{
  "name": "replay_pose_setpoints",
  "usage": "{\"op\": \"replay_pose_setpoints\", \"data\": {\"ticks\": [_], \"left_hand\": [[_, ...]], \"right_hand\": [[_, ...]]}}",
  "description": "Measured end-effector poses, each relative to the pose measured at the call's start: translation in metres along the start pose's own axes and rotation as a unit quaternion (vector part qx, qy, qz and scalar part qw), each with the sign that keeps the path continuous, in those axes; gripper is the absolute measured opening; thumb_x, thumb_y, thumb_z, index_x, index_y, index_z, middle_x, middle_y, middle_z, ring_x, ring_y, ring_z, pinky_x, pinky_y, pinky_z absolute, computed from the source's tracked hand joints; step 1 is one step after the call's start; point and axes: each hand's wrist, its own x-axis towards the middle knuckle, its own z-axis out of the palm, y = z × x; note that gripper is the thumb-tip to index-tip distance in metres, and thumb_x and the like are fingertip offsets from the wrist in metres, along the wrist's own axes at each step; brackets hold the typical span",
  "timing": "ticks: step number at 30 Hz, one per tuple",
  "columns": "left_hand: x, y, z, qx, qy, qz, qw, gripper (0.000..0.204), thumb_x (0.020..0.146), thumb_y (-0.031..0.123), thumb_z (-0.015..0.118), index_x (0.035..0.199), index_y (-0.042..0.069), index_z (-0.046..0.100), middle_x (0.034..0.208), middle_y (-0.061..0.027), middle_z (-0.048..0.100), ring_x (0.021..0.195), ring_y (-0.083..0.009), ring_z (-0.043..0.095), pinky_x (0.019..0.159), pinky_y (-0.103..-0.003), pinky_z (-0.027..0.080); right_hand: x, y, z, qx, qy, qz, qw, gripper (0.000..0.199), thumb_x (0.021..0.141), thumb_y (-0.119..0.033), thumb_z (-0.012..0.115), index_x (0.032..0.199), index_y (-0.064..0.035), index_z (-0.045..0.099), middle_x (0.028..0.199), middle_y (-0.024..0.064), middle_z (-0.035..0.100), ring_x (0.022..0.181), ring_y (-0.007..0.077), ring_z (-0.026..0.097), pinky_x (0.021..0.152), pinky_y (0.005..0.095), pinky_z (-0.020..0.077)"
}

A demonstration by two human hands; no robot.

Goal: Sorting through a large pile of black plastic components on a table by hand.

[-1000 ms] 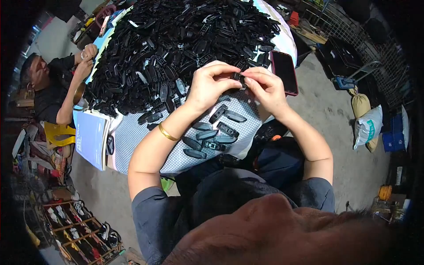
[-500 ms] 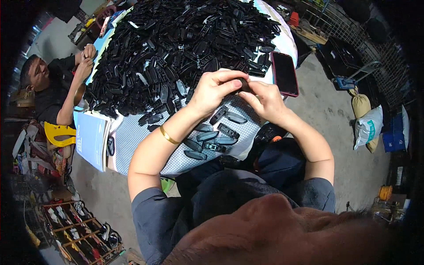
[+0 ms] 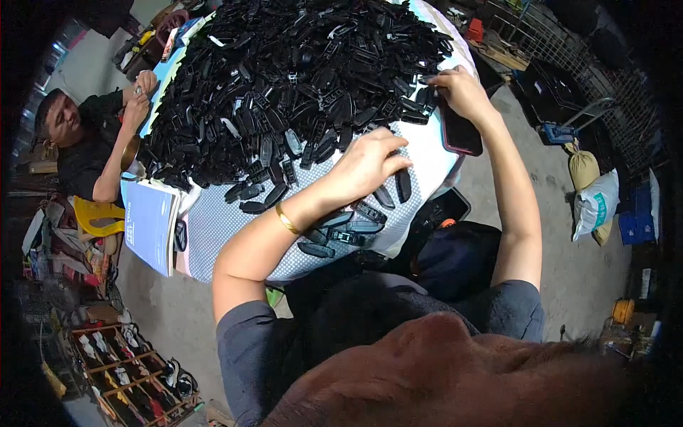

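From the head view, our biggest worry is the big pile of black plastic shells [image 3: 299,78]: our right hand [image 3: 461,92] is reaching into its right edge next to the dark phone [image 3: 459,132], and a sloppy grab could probably knock shells off the table [image 3: 228,228]. Can't tell whether those fingers hold anything. Our left hand [image 3: 366,165] rests palm-down just below the pile, fingers loosely curled over the sorted shells [image 3: 341,231], apparently empty.

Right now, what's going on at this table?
A person sits at a cloth-covered table heaped with small black plastic parts. The left hand rests palm down over a few finished pieces laid near the edge. The right hand reaches into the side of the heap, beside a phone. Another person sits at the far-left side.
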Motion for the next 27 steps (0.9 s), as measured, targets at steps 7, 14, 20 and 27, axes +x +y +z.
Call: {"op": "replay_pose_setpoints", "data": {"ticks": [7, 14, 20, 27], "left_hand": [[0.004, -0.011, -0.001, 0.299, -0.049, -0.045, 0.952, 0.028, 0.068, 0.011, 0.069, 0.092, 0.000, 0.061, 0.107, -0.0135, 0.048, 0.096, -0.0301, 0.047, 0.079, -0.037, 0.045], [0.004, -0.010, -0.014, 0.201, 0.133, 0.057, 0.969, 0.023, 0.068, 0.005, 0.061, 0.089, -0.003, 0.059, 0.115, -0.0196, 0.048, 0.097, -0.0334, 0.049, 0.083, -0.039, 0.043], [0.010, -0.003, -0.032, -0.315, 0.131, -0.230, 0.912, 0.023, 0.089, 0.008, 0.051, 0.108, -0.004, 0.056, 0.098, -0.0095, 0.056, 0.059, -0.0091, 0.057, 0.050, -0.018, 0.045], [0.011, -0.006, -0.044, -0.586, 0.051, -0.270, 0.762, 0.033, 0.090, 0.012, 0.051, 0.118, -0.006, 0.050, 0.105, -0.0161, 0.060, 0.086, -0.0183, 0.064, 0.070, -0.022, 0.053]], "right_hand": [[0.018, 0.003, 0.015, -0.026, -0.044, -0.040, 0.998, 0.024, 0.071, -0.004, 0.061, 0.094, -0.0039, 0.065, 0.086, 0.0142, 0.062, 0.087, 0.0312, 0.055, 0.078, 0.0402, 0.0450], [-0.002, -0.061, -0.016, 0.215, 0.087, -0.002, 0.973, 0.021, 0.083, -0.006, 0.057, 0.102, 0.0022, 0.060, 0.090, 0.0161, 0.063, 0.082, 0.0270, 0.062, 0.072, 0.0323, 0.0479], [-0.024, -0.117, -0.030, 0.317, 0.121, -0.077, 0.938, 0.023, 0.077, -0.001, 0.061, 0.100, -0.0016, 0.065, 0.097, 0.0125, 0.062, 0.081, 0.0195, 0.062, 0.067, 0.0268, 0.0492], [-0.025, -0.119, -0.019, 0.335, 0.146, -0.056, 0.929, 0.017, 0.077, -0.003, 0.063, 0.094, -0.0002, 0.066, 0.093, 0.0130, 0.063, 0.081, 0.0225, 0.063, 0.070, 0.0279, 0.0501]]}}
